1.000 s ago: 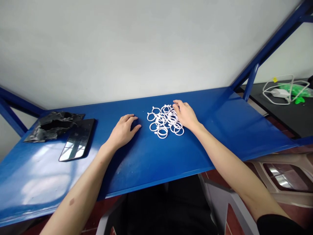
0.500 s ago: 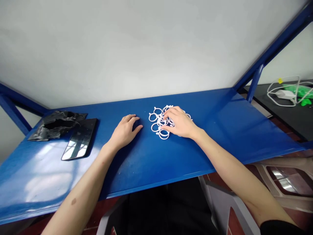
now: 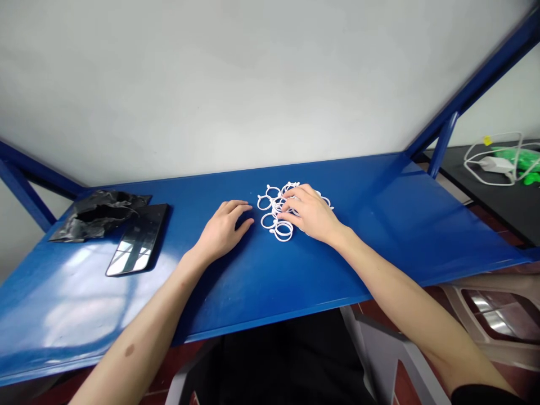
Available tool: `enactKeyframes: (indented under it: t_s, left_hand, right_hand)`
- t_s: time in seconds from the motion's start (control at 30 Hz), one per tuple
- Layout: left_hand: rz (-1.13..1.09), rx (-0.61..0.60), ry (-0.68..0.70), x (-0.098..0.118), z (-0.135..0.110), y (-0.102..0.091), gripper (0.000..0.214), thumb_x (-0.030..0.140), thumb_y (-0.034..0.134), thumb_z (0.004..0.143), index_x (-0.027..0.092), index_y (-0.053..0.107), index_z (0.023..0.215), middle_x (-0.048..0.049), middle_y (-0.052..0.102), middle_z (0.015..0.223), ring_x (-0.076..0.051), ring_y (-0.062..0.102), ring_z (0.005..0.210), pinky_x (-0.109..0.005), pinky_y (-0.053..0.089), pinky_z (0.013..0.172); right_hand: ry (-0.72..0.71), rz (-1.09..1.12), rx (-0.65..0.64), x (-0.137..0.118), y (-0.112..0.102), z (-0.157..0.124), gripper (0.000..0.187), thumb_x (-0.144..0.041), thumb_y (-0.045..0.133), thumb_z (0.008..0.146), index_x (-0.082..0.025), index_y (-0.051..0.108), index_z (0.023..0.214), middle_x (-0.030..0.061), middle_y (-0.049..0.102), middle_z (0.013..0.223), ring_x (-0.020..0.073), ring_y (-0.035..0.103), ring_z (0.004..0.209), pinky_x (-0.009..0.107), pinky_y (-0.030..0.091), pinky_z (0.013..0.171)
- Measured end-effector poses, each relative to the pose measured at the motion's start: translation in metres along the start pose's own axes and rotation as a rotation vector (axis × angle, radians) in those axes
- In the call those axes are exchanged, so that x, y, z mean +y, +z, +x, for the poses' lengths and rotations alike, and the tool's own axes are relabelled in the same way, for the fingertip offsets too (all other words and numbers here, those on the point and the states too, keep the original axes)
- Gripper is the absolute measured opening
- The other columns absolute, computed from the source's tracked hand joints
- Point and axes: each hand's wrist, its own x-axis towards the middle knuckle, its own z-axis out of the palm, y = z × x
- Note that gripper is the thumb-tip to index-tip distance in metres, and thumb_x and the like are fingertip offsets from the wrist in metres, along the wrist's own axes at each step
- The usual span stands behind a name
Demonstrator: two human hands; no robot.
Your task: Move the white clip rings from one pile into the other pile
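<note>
A small pile of white plastic rings (image 3: 284, 231), each with a small knob, lies on the blue table (image 3: 261, 281). My right hand (image 3: 312, 214) rests over the right part of this pile, with bent fingers touching the rings and the thumb a little apart from them. It hides several rings, and none is lifted. Just left of the pile, my left hand (image 3: 223, 228) lies low over the tabletop. Its fingers point toward the rings, the thumb is spread away, and nothing is in it.
On the left lie a crumpled black plastic bag (image 3: 99, 212) and a dark phone (image 3: 137, 242). Blue metal braces (image 3: 442, 143) rise at both ends of the table. A white cable with a charger (image 3: 496, 164) and a green bag (image 3: 523, 158) sit on a black surface at right.
My left hand has slid slightly right, closer to the rings. My right hand stays over the pile, its thumb and fingers drawn a little closer together. The rings look much the same.
</note>
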Motion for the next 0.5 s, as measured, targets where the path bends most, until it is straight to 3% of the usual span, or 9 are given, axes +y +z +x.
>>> enactKeyframes:
  t_s: [0.23, 0.4, 0.5]
  left_hand:
    - [-0.093, -0.008, 0.206, 0.022, -0.001, -0.002, 0.023, 0.022, 0.054, 0.099, 0.025, 0.070, 0.116, -0.0082, 0.064, 0.129, -0.024, 0.058, 0.115, -0.044, 0.054, 0.099]
    - [-0.060, 0.001, 0.213, 0.025, 0.001, 0.005, 0.015, 0.024, 0.057, 0.099, 0.021, 0.072, 0.098, -0.0082, 0.067, 0.116, -0.024, 0.057, 0.105, -0.042, 0.053, 0.092]
    - [-0.022, -0.013, 0.187, 0.026, 0.000, 0.003, 0.013, 0.025, 0.059, 0.098, 0.020, 0.070, 0.096, -0.0089, 0.065, 0.113, -0.024, 0.055, 0.102, -0.040, 0.051, 0.090]
  right_hand:
    - [-0.039, 0.012, -0.034, -0.012, -0.005, 0.000, 0.018, -0.033, 0.066, 0.097, -0.018, 0.072, 0.088, 0.0110, 0.064, 0.126, 0.0258, 0.060, 0.112, 0.042, 0.053, 0.094]
    - [-0.038, 0.095, -0.079, -0.023, -0.002, -0.001, 0.022, -0.032, 0.063, 0.099, -0.017, 0.069, 0.084, 0.0096, 0.064, 0.120, 0.0186, 0.064, 0.092, 0.035, 0.054, 0.079]
    - [-0.069, 0.121, -0.081, -0.023, 0.002, -0.001, 0.020, -0.029, 0.059, 0.101, -0.017, 0.069, 0.088, 0.0088, 0.066, 0.110, 0.0192, 0.063, 0.094, 0.034, 0.054, 0.079]
